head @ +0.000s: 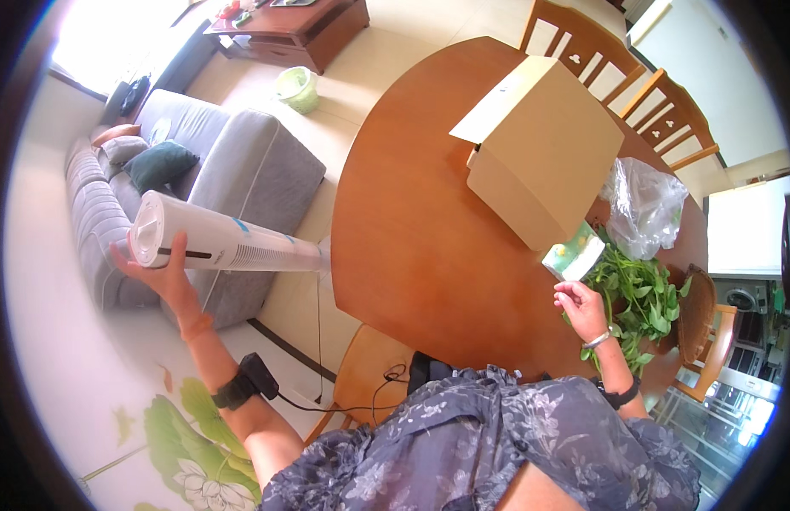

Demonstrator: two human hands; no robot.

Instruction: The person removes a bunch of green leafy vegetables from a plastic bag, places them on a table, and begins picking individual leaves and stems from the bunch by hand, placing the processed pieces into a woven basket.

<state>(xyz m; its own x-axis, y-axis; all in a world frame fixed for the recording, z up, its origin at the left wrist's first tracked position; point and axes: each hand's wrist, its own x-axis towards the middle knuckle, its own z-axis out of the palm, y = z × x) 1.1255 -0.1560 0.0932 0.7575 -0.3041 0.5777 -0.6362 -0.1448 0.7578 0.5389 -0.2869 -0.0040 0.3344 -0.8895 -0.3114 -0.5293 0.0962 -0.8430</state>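
A white tower fan [206, 239] with blue tape strips stands on the floor at the left. My left hand [162, 268] grips its top end, the thumb on the front and the other fingers around the far side. Over the wooden dining table [401, 217], my right hand [581, 310] has its fingertips drawn together, with nothing seen in them. Just beyond those fingers lies a green and white soft packet [574, 252]. Leafy green vegetables [644, 290] spread beside and partly under the right hand.
A cardboard box [542, 147] and a clear plastic bag [647, 204] sit on the table. A woven basket [695, 313] stands at its right edge. Wooden chairs [586, 45] line the far side. A grey sofa [261, 160] and a green wastebasket [297, 89] are beyond; a cable [337, 407] crosses a chair.
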